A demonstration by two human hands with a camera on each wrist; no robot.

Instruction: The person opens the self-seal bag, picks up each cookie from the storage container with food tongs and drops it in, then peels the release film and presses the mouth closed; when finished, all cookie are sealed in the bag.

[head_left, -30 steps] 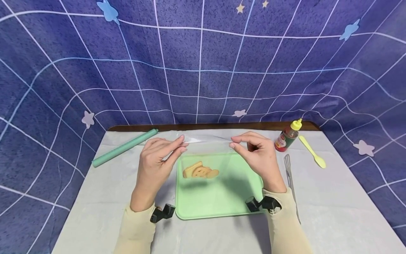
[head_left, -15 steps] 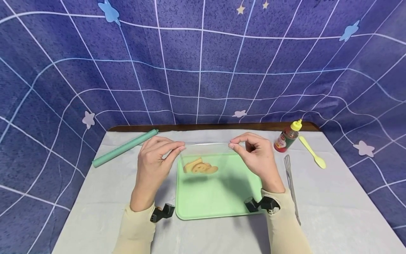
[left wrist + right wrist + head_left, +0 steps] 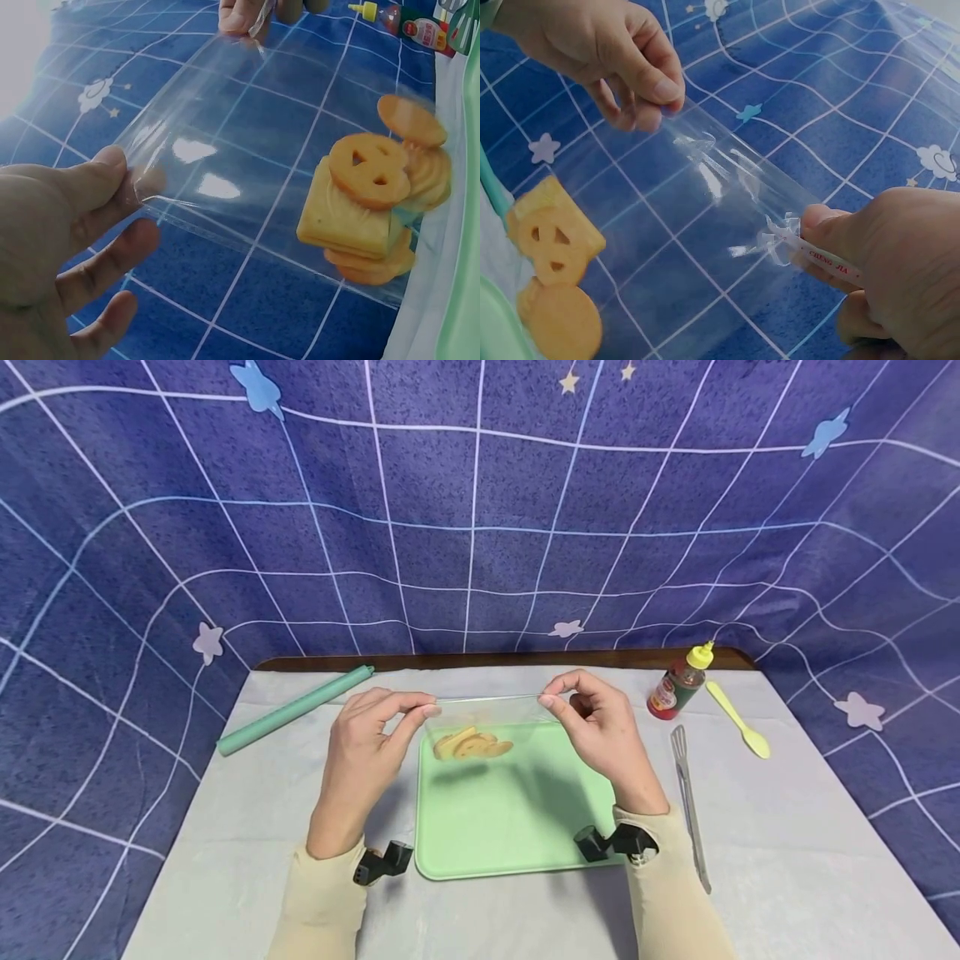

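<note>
A clear plastic bag [image 3: 491, 711] hangs stretched between my two hands over the far part of a light green tray [image 3: 491, 839]. My left hand [image 3: 366, 745] pinches its left top corner between thumb and index finger. The right top corner is pinched by my right hand [image 3: 603, 731], along with a narrow white strip [image 3: 826, 260] printed in red. At the bottom of the bag lie orange smiley-face biscuits [image 3: 366, 169], a thick yellow square piece [image 3: 337, 219] and a flat oval piece [image 3: 412, 120]. More pieces are partly hidden beneath these.
A green tube [image 3: 292, 711] lies at the back left of the white-covered table [image 3: 225, 843]. On the right stand or lie a yellow-capped sauce bottle [image 3: 678, 687], a yellow spoon [image 3: 738, 720] and a slotted metal spatula [image 3: 690, 810].
The bag's lower end has swung upward and away from me with its biscuits. Its top edge has dropped slightly and straightened. My right hand has shifted a little left; both hands keep their grip.
</note>
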